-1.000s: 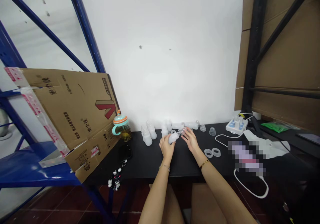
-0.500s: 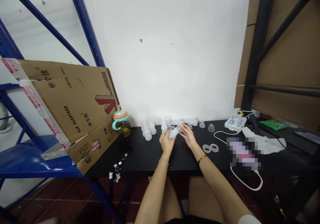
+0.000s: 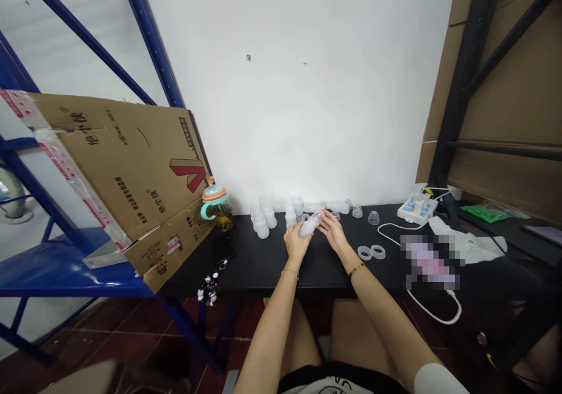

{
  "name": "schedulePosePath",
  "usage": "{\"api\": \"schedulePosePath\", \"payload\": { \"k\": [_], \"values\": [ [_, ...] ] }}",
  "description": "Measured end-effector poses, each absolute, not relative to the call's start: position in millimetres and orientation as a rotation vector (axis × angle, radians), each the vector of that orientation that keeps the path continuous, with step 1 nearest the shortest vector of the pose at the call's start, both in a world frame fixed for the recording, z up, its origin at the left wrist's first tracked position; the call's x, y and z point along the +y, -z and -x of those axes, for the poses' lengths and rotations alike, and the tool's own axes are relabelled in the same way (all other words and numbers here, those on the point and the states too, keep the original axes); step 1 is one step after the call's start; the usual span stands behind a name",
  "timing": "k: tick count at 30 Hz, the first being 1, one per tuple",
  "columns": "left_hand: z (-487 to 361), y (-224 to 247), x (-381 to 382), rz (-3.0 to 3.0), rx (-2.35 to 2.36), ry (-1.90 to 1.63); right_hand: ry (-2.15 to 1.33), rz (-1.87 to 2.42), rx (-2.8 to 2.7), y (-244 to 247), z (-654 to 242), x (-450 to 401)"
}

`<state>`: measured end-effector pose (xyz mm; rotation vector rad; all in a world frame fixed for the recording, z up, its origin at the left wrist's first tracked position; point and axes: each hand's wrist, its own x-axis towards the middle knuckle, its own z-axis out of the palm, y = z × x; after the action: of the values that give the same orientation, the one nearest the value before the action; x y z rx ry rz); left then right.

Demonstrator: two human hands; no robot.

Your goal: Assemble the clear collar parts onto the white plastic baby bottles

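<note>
My left hand (image 3: pixel 297 243) is wrapped round the body of a frosted white baby bottle (image 3: pixel 309 225), which lies tilted with its top up and to the right. At that top end is a clear dome cap (image 3: pixel 319 214), with the fingers of my right hand (image 3: pixel 332 232) closed on it. Several similar white bottles (image 3: pixel 261 228) stand upright to the left. More bottles (image 3: pixel 290 213) are just behind my hands, partly hidden. Two clear collar rings (image 3: pixel 377 252) lie right of my right wrist, and clear dome caps (image 3: pixel 373 218) stand further back.
A teal-lidded glass jug (image 3: pixel 217 206) stands at the left before a large cardboard box (image 3: pixel 144 177). A dark phone (image 3: pixel 224 247) with a beaded charm lies near it. At the right are a power strip (image 3: pixel 417 208), white cables and a blurred-out lilac item (image 3: pixel 430 262).
The clear cap and the bottle's top have come together, with my right fingers at the end. The view has tilted slightly down; the other bottles and rings stay in place.
</note>
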<state>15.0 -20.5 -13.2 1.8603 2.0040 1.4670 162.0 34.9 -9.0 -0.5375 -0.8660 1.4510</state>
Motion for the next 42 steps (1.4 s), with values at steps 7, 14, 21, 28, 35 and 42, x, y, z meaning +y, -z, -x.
{"api": "schedulePosePath", "payload": {
  "k": [7,14,21,28,35,42],
  "values": [
    [-14.3,14.1,-20.7,-1.874,1.988,-1.450,-1.461,0.552,-0.856,7.0,-161.7,33.3],
    [-13.3,14.7,-18.4,-1.857,1.894,-1.491,-1.447,0.554,-0.873,6.6,-161.2,31.5],
    [-12.3,17.1,-15.6,-1.850,1.874,-1.504,-1.438,0.570,-0.902,6.0,-161.0,30.6],
    [-12.3,18.5,-16.1,-1.868,1.855,-1.508,-1.442,0.557,-0.895,7.5,-161.2,31.6],
    [-11.9,17.8,-15.7,-1.862,1.865,-1.492,-1.446,0.557,-0.896,9.0,-160.9,32.8],
    [-11.5,19.1,-14.5,-1.865,1.847,-1.520,-1.444,0.574,-0.907,6.8,-161.2,30.1]
  ]
}}
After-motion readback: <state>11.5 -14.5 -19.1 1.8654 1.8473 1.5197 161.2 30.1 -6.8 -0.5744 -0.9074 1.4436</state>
